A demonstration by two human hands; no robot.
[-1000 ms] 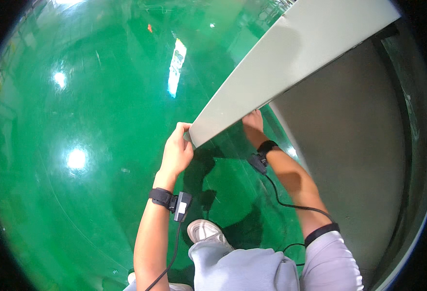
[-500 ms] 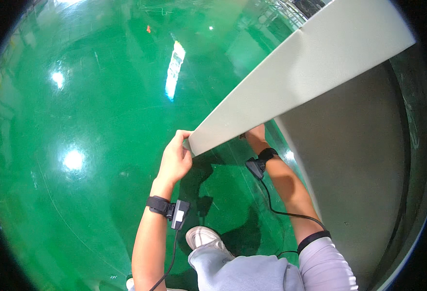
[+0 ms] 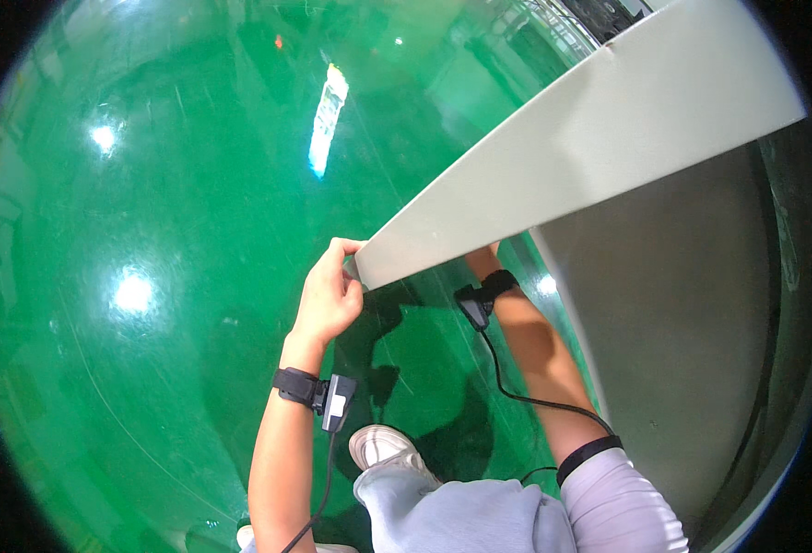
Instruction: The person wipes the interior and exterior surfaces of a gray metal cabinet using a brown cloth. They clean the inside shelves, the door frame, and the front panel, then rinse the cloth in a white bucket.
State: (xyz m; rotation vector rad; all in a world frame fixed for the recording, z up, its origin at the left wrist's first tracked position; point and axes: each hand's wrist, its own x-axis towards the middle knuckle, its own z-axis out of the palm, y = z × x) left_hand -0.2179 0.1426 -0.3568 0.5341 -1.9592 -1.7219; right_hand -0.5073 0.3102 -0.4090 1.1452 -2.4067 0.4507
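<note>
Two hands at the near end of a long pale grey panel, seen from above over a glossy green floor.

The left hand [image 3: 328, 300] is curled closed around the near left corner of the panel [image 3: 590, 175], fingers wrapped over its edge and thumb against the end. The right hand is hidden beneath the panel's near edge; only its wrist, with a black strap [image 3: 498, 281], shows, so its grip cannot be told. The panel slants from centre to far right, raised above the green floor [image 3: 148, 230]. A darker grey sheet [image 3: 673, 341] lies at right, below it. A black wrist device [image 3: 318, 392] with a cable sits on the left forearm; a white shoe [image 3: 383, 447] stands near.
</note>
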